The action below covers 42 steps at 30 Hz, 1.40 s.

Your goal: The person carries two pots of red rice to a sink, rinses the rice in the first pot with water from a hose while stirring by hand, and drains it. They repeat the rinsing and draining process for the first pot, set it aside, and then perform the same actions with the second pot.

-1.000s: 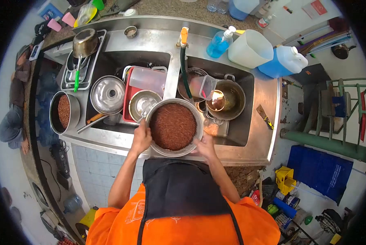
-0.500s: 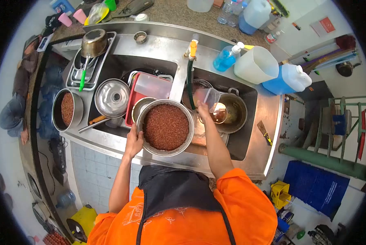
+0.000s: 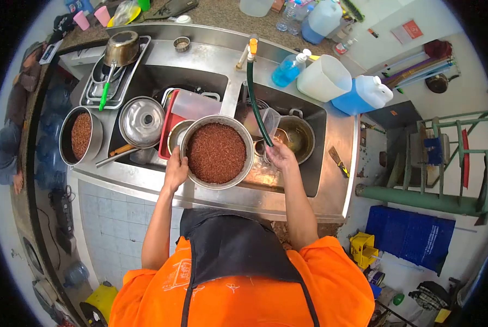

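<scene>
My left hand grips the left rim of a round metal pot, thumb over the edge. Reddish-brown grains that look like red rice fill the pot, which is at the front of the sink. To its right, the fingers of my right hand close on the lower end of a dark green hose. That hose hangs from a tap with a yellow handle. Just behind my right hand, a clear plastic container sits in the right basin. No water shows at the hose end.
A second pot of grains stands at left. The left basin holds a lidded pan and a red tray; a larger pot sits in the right basin. A scraper lies on the right counter. At far left, a person is nearby.
My right hand has moved from beside the plastic container onto the hose end, and the hose now bends right. My left hand still holds the pot. The whole view has shifted slightly.
</scene>
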Tool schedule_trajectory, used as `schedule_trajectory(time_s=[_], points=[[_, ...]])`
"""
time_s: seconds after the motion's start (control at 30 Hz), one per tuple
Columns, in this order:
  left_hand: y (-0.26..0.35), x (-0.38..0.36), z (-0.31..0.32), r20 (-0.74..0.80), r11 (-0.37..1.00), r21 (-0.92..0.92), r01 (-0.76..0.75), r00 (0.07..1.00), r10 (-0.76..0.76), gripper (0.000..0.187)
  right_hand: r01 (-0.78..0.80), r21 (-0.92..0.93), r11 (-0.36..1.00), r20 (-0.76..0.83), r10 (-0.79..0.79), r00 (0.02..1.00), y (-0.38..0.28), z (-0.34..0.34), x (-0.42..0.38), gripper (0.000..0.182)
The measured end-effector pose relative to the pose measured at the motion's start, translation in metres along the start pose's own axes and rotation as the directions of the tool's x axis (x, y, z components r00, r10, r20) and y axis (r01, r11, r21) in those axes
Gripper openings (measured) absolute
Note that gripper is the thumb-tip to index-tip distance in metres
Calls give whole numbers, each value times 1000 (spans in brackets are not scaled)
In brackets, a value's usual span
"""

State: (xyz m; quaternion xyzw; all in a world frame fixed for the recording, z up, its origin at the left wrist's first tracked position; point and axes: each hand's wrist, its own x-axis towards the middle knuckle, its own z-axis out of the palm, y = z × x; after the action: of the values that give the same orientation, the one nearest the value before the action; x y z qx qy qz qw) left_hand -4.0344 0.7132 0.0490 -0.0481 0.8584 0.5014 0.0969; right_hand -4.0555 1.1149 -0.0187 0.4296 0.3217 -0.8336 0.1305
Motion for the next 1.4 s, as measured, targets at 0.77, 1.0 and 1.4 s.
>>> schedule_trajectory(time_s=[0.77, 1.0, 1.4], points=[[29, -26, 4, 7, 989, 13, 145, 989, -145, 52, 164, -8, 986, 152, -161, 975, 101, 186, -56, 18], [17, -37, 5, -7, 991, 20, 129, 992, -129, 58, 355, -619, 701, 114, -366, 923, 87, 192, -100, 25], [11, -74, -12, -76, 997, 23, 76, 994, -74, 52, 355, -622, 697, 248, -255, 935, 85, 157, -78, 26]])
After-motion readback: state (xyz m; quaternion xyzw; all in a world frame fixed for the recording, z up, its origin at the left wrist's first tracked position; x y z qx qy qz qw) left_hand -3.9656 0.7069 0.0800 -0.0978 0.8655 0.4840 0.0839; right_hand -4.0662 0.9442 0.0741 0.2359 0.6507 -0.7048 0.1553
